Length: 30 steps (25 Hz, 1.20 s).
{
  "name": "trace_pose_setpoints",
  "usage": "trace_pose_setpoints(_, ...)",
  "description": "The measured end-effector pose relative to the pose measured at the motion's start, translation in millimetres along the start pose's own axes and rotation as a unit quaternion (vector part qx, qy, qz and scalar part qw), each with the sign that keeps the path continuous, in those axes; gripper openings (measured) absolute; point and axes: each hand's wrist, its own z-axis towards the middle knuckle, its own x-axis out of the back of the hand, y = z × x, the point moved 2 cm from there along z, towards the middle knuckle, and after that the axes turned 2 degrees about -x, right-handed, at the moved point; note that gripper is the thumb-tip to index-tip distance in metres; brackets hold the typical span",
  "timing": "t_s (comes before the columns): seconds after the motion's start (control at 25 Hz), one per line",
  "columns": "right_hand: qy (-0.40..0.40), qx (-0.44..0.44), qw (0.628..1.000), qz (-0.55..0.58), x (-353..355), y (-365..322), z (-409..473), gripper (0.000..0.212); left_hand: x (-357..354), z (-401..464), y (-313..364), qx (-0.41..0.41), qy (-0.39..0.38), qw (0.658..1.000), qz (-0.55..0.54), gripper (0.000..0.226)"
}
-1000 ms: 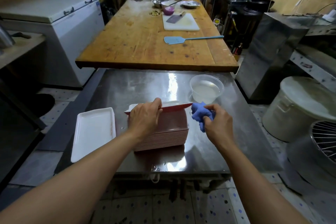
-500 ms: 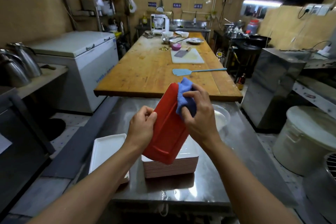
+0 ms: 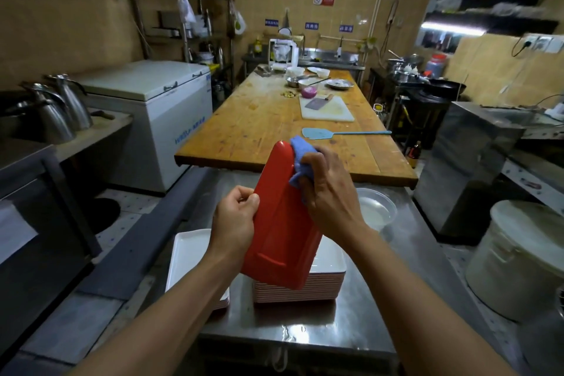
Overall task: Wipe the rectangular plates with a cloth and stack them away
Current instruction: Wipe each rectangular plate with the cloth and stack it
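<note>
Nearest, on the steel table [image 3: 351,333], a stack [image 3: 323,285] of rectangular plates sits right of a lone white plate [image 3: 190,256]. Above the stack, both hands hold a red plate [image 3: 282,223] raised and tilted, its red underside facing the camera. The left hand [image 3: 235,221] has its fingers curled tight around the plate's left edge. The right hand [image 3: 331,192] grips a bunched blue cloth [image 3: 300,151], pressing it against the plate's upper right edge. Just beyond, right, stands a clear tub [image 3: 377,207]. Farther off lies a long wooden table [image 3: 259,128] with a blue spatula [image 3: 320,133] and a cutting board [image 3: 328,109].
</note>
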Motion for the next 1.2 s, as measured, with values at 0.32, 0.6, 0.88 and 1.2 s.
trace_pose_setpoints(0.32, 0.049, -0.215, 0.965, 0.139, 15.0, 18.4, -8.0, 0.026, -12.3, 1.1, 7.2, 0.002, 0.011, 0.999, -0.048, 0.02)
trace_pose_setpoints(0.6, 0.03, -0.296, 0.934, 0.198, 8.7, 3.6, -42.1, 0.027, -34.7, 9.1, 18.5, 0.041, 0.072, 0.988, -0.127, 0.022)
trace_pose_setpoints(0.88, 0.028, -0.362, 0.866, 0.345, 25.1, 17.6, -46.1, 0.036, -47.9, 8.6, 12.2, 0.045, 0.039, 0.988, -0.143, 0.019)
trace_pose_setpoints(1.2, -0.017, -0.337, 0.889, 0.309, 34.5, 30.3, -31.6, 0.05, -7.2, 39.6, 44.0, -0.057, -0.072, 0.994, 0.056, 0.074)
